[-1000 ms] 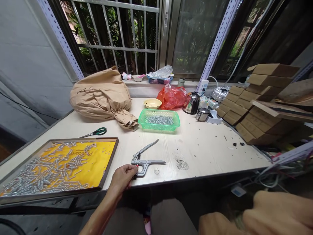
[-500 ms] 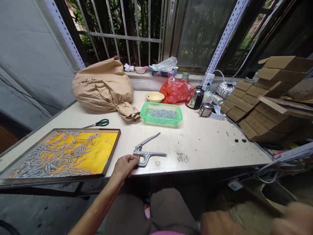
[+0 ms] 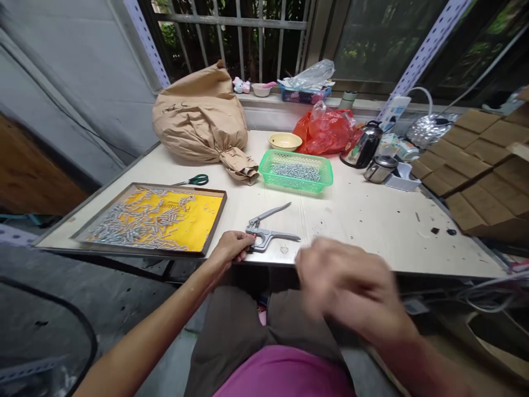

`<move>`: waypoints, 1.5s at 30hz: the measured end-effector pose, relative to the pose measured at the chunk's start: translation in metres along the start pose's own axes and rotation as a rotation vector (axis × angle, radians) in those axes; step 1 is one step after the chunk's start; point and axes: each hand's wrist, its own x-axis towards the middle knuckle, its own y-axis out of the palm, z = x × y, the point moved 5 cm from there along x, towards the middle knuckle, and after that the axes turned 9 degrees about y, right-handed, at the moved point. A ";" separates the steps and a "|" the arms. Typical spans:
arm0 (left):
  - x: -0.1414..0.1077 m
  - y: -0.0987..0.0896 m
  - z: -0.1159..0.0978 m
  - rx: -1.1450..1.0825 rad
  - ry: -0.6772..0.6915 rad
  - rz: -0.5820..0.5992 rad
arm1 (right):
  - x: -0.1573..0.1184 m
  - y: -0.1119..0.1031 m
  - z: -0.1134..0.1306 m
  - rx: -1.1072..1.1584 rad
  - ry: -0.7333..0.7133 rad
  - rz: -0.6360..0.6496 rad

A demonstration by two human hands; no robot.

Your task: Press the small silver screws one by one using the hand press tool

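Grey hand pliers [image 3: 270,235] with a spring between spread handles lie near the table's front edge. My left hand [image 3: 236,245] pinches something small at their left end, where a bit of red shows; the fingers hide most of it. Smeared by motion, my right hand [image 3: 345,275] hangs over the front edge, right of the pliers and apart from them. To the left, a shallow tray [image 3: 215,223] holds a yellow sheet and many small metal pieces [image 3: 136,220]. A green basket [image 3: 326,179] behind the pliers holds more metal pieces.
Green-handled scissors [image 3: 199,180] lie behind the tray. At the back stand a large brown paper bag [image 3: 198,121], a yellow bowl [image 3: 285,141], a red plastic bag [image 3: 324,132], a dark kettle [image 3: 367,144] and a metal pot [image 3: 381,169]. Cardboard boxes [image 3: 487,165] are stacked at the right.
My right hand has come up from the lower right towards the table's front edge. The view has tilted down and turned left. My left hand stays at the pliers.
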 end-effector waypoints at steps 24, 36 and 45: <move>0.002 -0.002 -0.009 0.214 -0.244 0.081 | 0.034 0.070 -0.156 -0.762 0.202 0.247; -0.007 0.003 -0.008 0.195 -0.267 0.133 | 0.024 0.070 -0.152 -0.792 0.123 0.192; -0.008 0.003 -0.004 0.244 -0.292 0.132 | 0.077 0.054 -0.159 -0.876 0.208 0.259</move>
